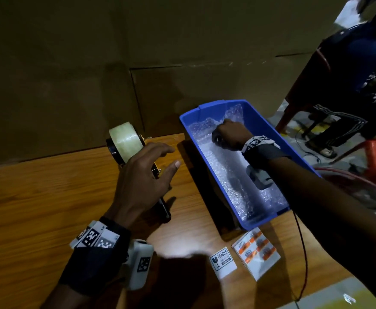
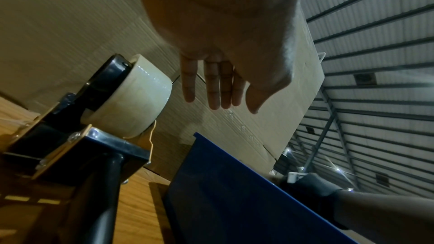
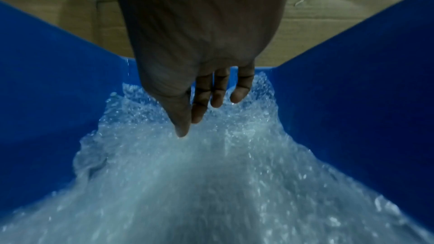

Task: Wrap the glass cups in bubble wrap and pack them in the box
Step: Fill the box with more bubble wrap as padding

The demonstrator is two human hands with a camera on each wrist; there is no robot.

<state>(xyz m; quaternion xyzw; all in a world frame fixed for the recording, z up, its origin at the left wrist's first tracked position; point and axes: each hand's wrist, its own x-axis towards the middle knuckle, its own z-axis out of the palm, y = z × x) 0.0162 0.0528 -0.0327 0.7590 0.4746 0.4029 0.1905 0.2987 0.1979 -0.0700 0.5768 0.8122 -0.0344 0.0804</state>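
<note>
A blue plastic box (image 1: pixel 222 103) stands on the wooden table (image 1: pixel 37 208), and bubble wrap (image 1: pixel 231 175) fills it from end to end. No bare glass cup shows; what lies under the wrap is hidden. My right hand (image 1: pixel 225 130) is inside the box at its far end. In the right wrist view the right hand (image 3: pixel 206 110) has straight fingers, its thumb touching the bubble wrap (image 3: pixel 211 192) between the box walls (image 3: pixel 352 81). My left hand (image 1: pixel 160 161) hovers with fingers spread over a tape dispenser (image 1: pixel 124 139), holding nothing. The left wrist view shows the left hand (image 2: pixel 218 96) above the tape roll (image 2: pixel 133 99), beside the box (image 2: pixel 223 192).
A "FRAGILE" sticker (image 1: pixel 222 260) and a sheet of orange labels (image 1: pixel 257 250) lie near the table's front. Cardboard (image 1: pixel 138 52) stands as a wall behind the table. A red cable (image 1: pixel 303 253) hangs at the right edge. A person sits on a red chair (image 1: pixel 305 85) at the right.
</note>
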